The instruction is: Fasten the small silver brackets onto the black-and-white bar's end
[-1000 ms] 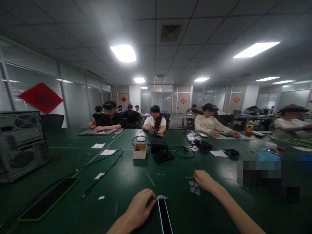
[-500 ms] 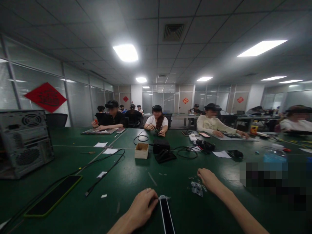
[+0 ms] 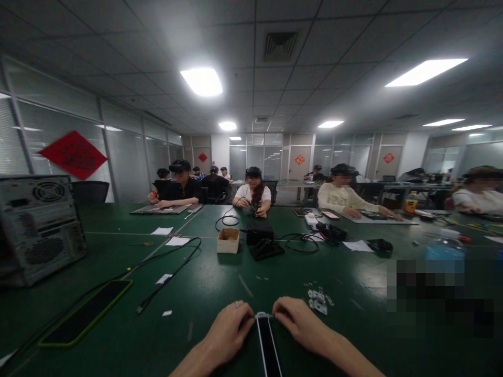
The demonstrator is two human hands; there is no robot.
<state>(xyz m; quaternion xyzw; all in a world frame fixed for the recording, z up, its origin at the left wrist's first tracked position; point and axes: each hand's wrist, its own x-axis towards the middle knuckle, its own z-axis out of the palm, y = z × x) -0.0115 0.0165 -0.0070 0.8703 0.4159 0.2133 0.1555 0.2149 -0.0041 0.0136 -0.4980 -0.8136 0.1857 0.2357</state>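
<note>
A long black strip with a white frame (image 3: 268, 345) lies on the green table (image 3: 204, 293) right in front of me, running toward me. My left hand (image 3: 230, 327) rests closed against the left side of its far end, a ring on one finger. From the right, my right hand (image 3: 296, 319) meets the same end with its fingertips curled on the strip's corner. A small heap of silver metal parts and screws (image 3: 319, 301) sits just beyond my right hand.
A phone in a green case (image 3: 84, 319) and a black cable (image 3: 168, 275) lie to the left, a grey computer case (image 3: 39, 228) at far left. A cardboard box (image 3: 228, 241) and black devices (image 3: 261, 238) sit mid-table. Several people work across the table.
My right hand has left the pile of metal parts and moved left and nearer, onto the strip's far end. My left hand has stayed put.
</note>
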